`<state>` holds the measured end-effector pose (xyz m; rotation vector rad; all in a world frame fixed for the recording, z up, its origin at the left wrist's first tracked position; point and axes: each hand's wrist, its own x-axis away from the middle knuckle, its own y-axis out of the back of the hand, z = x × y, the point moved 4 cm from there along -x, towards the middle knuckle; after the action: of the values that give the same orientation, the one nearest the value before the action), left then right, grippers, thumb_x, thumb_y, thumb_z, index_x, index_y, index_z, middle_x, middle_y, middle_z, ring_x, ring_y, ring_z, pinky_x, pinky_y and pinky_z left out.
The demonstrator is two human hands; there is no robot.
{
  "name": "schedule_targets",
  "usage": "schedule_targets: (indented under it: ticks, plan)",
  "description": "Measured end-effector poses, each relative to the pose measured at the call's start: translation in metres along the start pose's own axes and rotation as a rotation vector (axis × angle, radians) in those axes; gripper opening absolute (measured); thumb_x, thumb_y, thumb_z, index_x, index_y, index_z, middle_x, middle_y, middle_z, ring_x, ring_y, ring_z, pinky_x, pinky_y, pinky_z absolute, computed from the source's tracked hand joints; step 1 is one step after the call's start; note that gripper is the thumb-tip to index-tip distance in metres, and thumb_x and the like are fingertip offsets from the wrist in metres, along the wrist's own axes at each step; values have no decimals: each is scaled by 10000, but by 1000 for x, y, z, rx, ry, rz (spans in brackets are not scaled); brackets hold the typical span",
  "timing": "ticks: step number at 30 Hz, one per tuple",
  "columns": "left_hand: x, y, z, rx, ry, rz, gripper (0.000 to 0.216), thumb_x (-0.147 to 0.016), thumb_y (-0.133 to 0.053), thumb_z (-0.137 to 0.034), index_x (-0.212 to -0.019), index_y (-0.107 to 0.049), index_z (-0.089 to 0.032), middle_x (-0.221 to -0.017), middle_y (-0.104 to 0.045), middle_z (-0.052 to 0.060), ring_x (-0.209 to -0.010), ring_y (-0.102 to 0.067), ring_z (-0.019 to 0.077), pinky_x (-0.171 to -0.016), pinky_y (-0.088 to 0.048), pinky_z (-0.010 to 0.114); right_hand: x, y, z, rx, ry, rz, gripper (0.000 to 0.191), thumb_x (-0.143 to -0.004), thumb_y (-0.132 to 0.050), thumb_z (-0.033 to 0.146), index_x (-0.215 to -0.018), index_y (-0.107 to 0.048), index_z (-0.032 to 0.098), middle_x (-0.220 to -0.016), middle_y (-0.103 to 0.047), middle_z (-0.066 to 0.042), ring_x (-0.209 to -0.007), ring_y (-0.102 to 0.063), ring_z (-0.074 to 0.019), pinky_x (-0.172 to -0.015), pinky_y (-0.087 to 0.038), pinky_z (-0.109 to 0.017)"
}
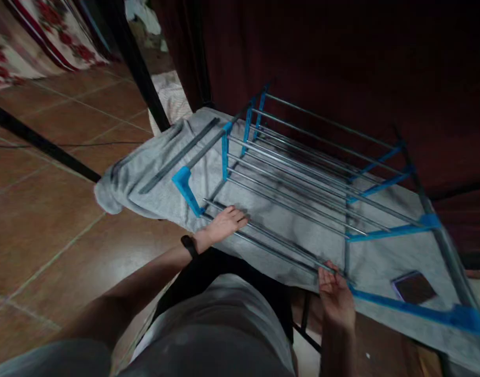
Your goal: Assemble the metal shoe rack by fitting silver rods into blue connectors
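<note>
- 2 hands, 1 rod betw. them: L hand lies nr the rod's L end, R hand is palm up at its R end.
- R fingers curled round the held rod, grasping it; L fingers bent over it, can't tell how tight.
- 1 more long rod runs parallel, just beside, on the near side.
- Rack sits on grey blanket, in front of both hands; approx 8 blue brackets, 4 per end. Rods overlap, so exact no. unclear.
- 1 dark tube lies apart on the blanket, L of the rack.
- 1 phone flat on the blanket betw. the 2 nearest R brackets.
- 1 dark wristband on L wrist.
- Near edge: tight; held rod & nearest R bracket lie close to the blanket's edge, person's body right up against it.
- Far edge: dark red panel close behind the rack, little room.
- L side: bare strip of blanket past the tube, then open tiled floor.
</note>
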<state>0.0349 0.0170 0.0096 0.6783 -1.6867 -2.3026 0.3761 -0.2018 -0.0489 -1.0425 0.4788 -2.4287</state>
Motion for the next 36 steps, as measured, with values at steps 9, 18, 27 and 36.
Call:
schedule_targets:
  ticks: [9, 18, 27, 36]
  plan:
    - [-1, 2, 1, 47, 5, 39, 223, -963, -467, -99, -1118, -604, -184, -967, -634, 52, -884, -562, 189, -888, -372, 348, -8, 1, 0, 25, 8, -3, 87, -891, -620, 145, -884, -688, 199, -979, -744, 13, -995, -701, -87, -912, -606, -244]
    - [0, -5, 9, 173, 74, 65, 300, -950, -461, -75, -1184, -599, -202, -1000, -652, 56, -907, -594, 200, -877, -408, 344, -12, -3, -2, 49, 15, 23, 56, -883, -642, 180, -888, -690, 207, -1001, -748, 2, -1024, -696, -93, -930, -595, -244]
    - [-10, -3, 10, 320, 147, -29, 363, -1001, -446, -467, -1071, -640, -169, -931, -656, 74, -900, -613, 226, -874, -419, 373, -21, -2, -3, 44, 48, 21, 159, -914, -572, 295, -860, -703, 224, -1044, -752, -33, -1102, -685, -150, -1043, -538, -394]
    - [-21, -11, 12, 357, 202, 12, 371, -994, -456, -482, -982, -658, -170, -884, -662, 79, -879, -610, 237, -814, -412, 380, -33, -7, -6, 29, 93, 28, 139, -866, -635, 356, -849, -696, 232, -1061, -751, -32, -1120, -681, -166, -1098, -481, -425]
